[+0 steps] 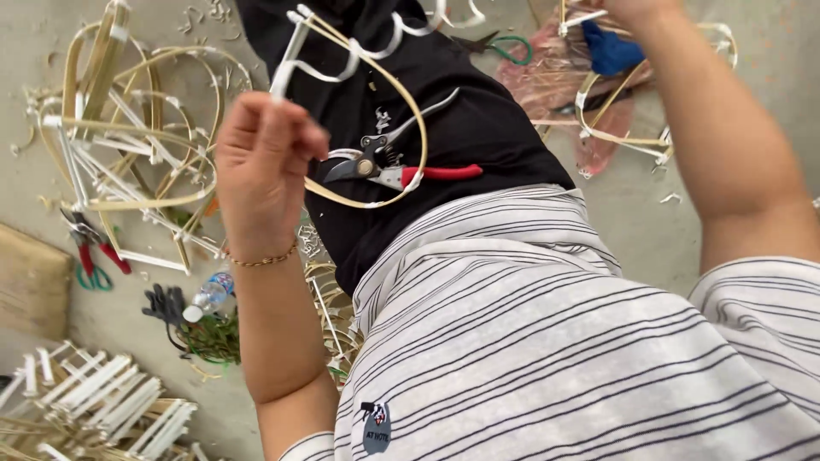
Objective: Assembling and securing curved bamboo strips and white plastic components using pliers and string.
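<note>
Right hand (617, 7) cut off by top edge; only wrist and forearm showed, grip unreadable. Bamboo hoop (376, 102) ran out past the top edge. Left hand (265, 166) hid its own fingertips and the white-wrapped strip end. Green scissors (92, 275) on the floor partly hidden under red-handled pliers (96, 243).

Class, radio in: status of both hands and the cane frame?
Left hand pinching white-wrapped cane frame. Right hand out of view. Red-handled pruners on lap, inside the loop.

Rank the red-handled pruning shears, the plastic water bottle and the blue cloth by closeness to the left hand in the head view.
1. Red-handled pruning shears, just right of the left hand, on the lap.
2. Plastic water bottle, lower left on the floor.
3. Blue cloth, far upper right.
</note>
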